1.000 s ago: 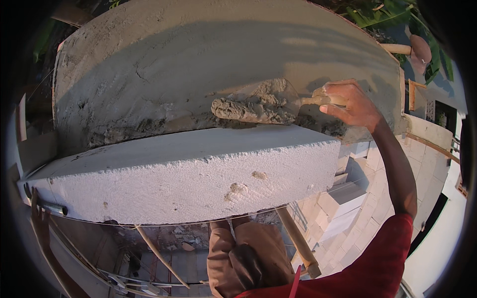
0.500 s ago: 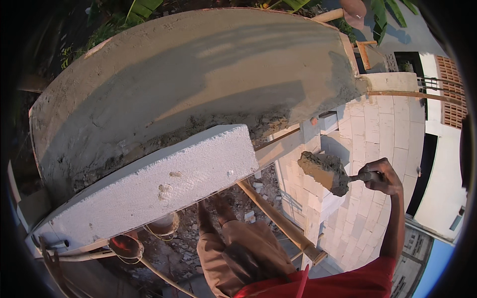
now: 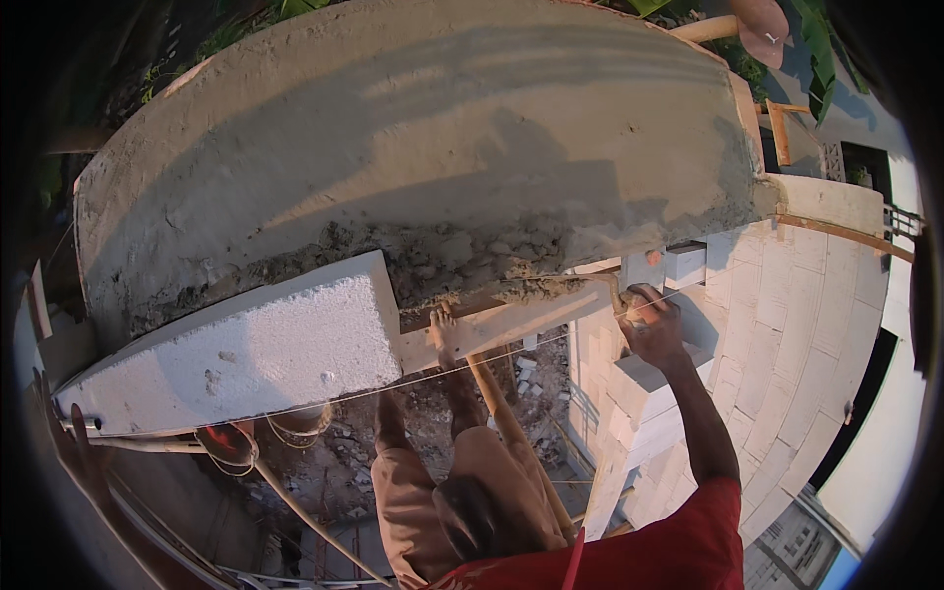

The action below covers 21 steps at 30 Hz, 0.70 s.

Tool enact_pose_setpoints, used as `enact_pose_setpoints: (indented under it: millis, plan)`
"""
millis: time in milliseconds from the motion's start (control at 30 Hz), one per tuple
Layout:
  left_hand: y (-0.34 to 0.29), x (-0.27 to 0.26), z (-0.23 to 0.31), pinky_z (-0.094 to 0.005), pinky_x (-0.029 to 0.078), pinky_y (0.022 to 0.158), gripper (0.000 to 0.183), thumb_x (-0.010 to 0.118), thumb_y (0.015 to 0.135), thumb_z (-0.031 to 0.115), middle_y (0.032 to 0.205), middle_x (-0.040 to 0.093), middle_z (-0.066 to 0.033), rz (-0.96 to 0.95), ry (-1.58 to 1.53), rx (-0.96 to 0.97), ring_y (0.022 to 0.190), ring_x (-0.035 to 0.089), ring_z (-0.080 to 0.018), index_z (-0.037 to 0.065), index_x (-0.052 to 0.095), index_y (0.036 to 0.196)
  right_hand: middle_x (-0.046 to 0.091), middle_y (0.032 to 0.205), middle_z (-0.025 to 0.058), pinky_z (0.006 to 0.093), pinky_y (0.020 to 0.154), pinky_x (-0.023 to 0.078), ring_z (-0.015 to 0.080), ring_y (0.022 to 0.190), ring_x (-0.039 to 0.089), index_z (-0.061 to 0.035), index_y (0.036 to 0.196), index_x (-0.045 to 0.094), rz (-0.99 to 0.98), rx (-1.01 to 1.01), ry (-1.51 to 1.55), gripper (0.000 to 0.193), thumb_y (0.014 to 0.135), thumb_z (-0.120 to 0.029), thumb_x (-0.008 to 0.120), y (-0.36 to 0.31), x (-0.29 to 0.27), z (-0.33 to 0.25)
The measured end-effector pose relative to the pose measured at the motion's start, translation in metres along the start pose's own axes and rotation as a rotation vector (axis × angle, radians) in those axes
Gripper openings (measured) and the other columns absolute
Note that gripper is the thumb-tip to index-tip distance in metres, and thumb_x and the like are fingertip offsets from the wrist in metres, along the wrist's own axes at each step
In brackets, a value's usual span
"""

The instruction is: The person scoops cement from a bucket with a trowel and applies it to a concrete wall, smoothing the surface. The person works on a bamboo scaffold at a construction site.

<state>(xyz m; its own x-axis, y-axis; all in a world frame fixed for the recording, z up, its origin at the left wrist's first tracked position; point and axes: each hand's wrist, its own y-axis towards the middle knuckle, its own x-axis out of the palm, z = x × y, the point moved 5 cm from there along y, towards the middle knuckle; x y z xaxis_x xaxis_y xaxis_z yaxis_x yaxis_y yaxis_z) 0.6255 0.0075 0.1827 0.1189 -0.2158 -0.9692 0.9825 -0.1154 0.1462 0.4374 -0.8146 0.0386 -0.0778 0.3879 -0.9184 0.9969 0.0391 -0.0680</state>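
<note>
My right hand (image 3: 651, 324) is closed around the handle of a trowel (image 3: 617, 292), whose blade is mostly hidden. Wet grey mortar (image 3: 541, 288) lies beside it along the wooden board. My left hand (image 3: 84, 454), dark at the left rim, has its fingers apart near the end of a long white lightweight block (image 3: 256, 344); whether it touches the block I cannot tell. The block lies along the near edge of a grey cement-covered slab (image 3: 393, 128). Rough, lumpy mortar (image 3: 472, 246) spreads past the block's right end.
A thin string (image 3: 472, 362) runs along the block's front edge. Below are my bare feet on a wooden board (image 3: 511, 323), a bamboo pole (image 3: 501, 398), hanging buckets (image 3: 226, 442) and rubble. A white block wall (image 3: 777, 334) stands at right. At top right a person's cap (image 3: 762, 34) shows.
My right hand has brought the mortar-laden trowel from out at the right down to the slab's near edge. More lumpy mortar now shows there. The view has shifted; my left hand's fingers have spread.
</note>
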Motion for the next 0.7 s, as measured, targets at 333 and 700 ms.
enact_pose_setpoints:
  millis: [333, 700]
  plan:
    - [0.018, 0.040, 0.133, -0.0441, 0.025, 0.122, 0.059, 0.064, 0.099, 0.027, 0.158, 0.044, -0.0121, -0.079, 0.128, 0.056, 0.149, 0.035, -0.0288, 0.009, 0.045, 0.152, 0.063, 0.094, 0.0177, 0.0406, 0.066, 0.053, 0.0324, 0.077, 0.065, -0.0002, 0.105, 0.059, 0.053, 0.188, 0.197, 0.030, 0.081, -0.007, 0.075, -0.027, 0.032, 0.017]
    - [-0.011, 0.069, 0.176, -0.0483, 0.028, 0.123, 0.057, 0.066, 0.096, 0.027, 0.160, 0.042, -0.0041, -0.102, 0.061, -0.031, 0.151, 0.032, -0.0265, 0.018, 0.049, 0.151, 0.062, 0.110, 0.0088, 0.0386, 0.096, 0.051, 0.0210, 0.104, 0.062, -0.0045, 0.126, 0.054, 0.263, 0.908, 1.625, 0.035, 0.100, -0.026, 0.065, -0.144, 0.214, -0.076]
